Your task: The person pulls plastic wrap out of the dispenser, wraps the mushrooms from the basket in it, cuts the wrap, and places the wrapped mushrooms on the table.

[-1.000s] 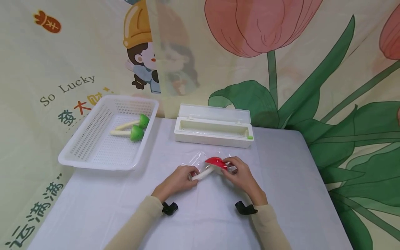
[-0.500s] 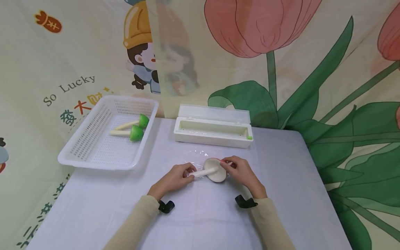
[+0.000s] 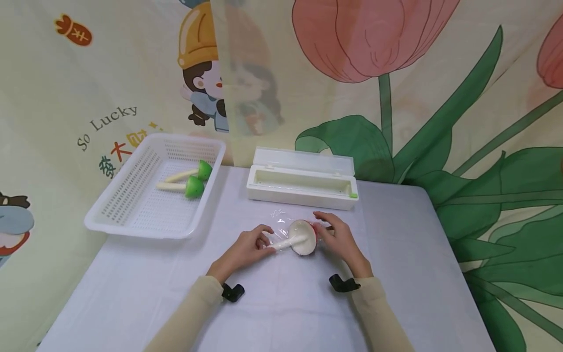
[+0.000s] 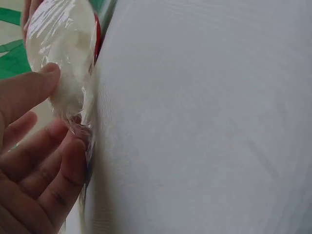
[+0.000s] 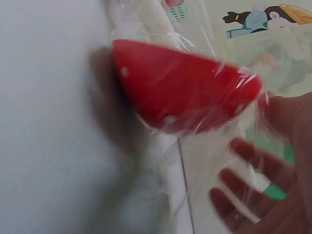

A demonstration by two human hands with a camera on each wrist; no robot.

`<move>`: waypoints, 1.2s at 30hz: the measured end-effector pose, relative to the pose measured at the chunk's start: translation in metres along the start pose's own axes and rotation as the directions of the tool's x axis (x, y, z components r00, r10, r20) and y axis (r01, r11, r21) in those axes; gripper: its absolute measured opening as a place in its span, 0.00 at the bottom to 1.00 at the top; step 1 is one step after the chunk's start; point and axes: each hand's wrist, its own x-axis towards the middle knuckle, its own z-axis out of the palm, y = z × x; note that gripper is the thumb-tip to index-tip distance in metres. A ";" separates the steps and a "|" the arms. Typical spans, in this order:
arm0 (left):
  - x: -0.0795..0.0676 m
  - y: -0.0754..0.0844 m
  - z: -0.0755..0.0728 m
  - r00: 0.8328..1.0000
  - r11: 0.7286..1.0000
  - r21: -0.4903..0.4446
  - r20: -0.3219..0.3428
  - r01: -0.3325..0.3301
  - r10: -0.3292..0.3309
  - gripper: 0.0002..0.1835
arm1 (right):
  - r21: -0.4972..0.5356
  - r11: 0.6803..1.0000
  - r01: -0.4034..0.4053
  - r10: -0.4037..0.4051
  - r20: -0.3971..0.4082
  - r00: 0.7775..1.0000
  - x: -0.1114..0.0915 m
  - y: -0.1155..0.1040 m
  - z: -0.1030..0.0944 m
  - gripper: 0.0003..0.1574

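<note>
A toy mushroom (image 3: 301,237) with a white stem and a red, white-dotted cap lies over the white tablecloth in clear plastic wrap (image 3: 280,222). Its pale underside faces me in the head view; the right wrist view shows the red cap (image 5: 183,90) under shiny film. With thumb and fingers my left hand (image 3: 245,248) pinches the wrapped stem end, where the film bunches up in the left wrist view. My right hand (image 3: 340,239) is at the cap's right side, thumb against the wrapped edge and the other fingers spread apart from it.
Behind the hands stands a white cling film box (image 3: 303,194), its clear lid (image 3: 303,161) raised and a green slider at its right end. A white plastic basket (image 3: 145,233) at the left holds two green-capped toy mushrooms (image 3: 193,187). A printed curtain hangs behind the table.
The mushroom has turned, so its pale underside faces me instead of the red top. My right fingers have loosened and spread from the cap. The left hand has shifted slightly left.
</note>
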 end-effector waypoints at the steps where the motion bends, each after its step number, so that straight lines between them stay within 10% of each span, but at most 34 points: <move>1: 0.000 0.000 0.000 1.000 1.000 0.005 -0.009 -0.007 0.007 0.17 | 0.003 0.999 0.045 -0.045 -0.020 0.999 -0.002 0.000 -0.002 0.20; 5: 0.000 0.000 0.002 0.998 0.998 0.059 -0.044 -0.033 0.035 0.08 | 0.019 0.988 0.156 -0.156 0.005 0.988 -0.008 -0.002 -0.008 0.22; 11: -0.002 -0.004 -0.002 0.998 0.997 0.072 -0.060 0.013 -0.009 0.13 | 0.023 0.993 0.116 -0.118 0.089 0.989 -0.007 -0.006 -0.001 0.34; 36: 0.005 -0.004 -0.002 0.999 0.999 0.053 -0.037 -0.003 0.005 0.11 | 0.109 0.992 0.071 -0.044 -0.233 0.972 -0.004 0.004 0.010 0.15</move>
